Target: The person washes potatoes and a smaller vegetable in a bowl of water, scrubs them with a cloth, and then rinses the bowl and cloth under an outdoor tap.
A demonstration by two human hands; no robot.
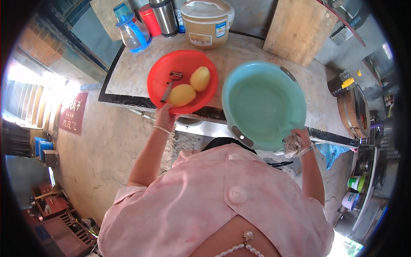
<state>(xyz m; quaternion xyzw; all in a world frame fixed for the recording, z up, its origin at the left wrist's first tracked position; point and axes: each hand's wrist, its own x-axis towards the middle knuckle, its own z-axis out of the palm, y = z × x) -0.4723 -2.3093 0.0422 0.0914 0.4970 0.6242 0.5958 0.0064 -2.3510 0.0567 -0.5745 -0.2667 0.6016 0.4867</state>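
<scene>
At the counter's front edge, my left hand (165, 118) is closed on the near rim of a round red plastic basket (184, 58). Two peeled yellow potatoes (182, 95) lie in it, with a vegetable peeler (166, 91) to their left, its head toward the back. To the right, a larger pale blue-green basin (227, 96) overhangs the counter edge; it seems to hold water. My right hand (303, 136) is closed at the basin's near right rim around a crumpled greyish bundle (293, 147). Whether that is cloth or plastic cannot be made out.
Along the back of the counter (128, 73) stand a pitcher (134, 36) with blue lid, a red canister (150, 20), a steel thermos (165, 18) and a rice cooker (207, 26). A wooden board (299, 31) leans at back right. A blue plastic bag (330, 155) hangs below the edge.
</scene>
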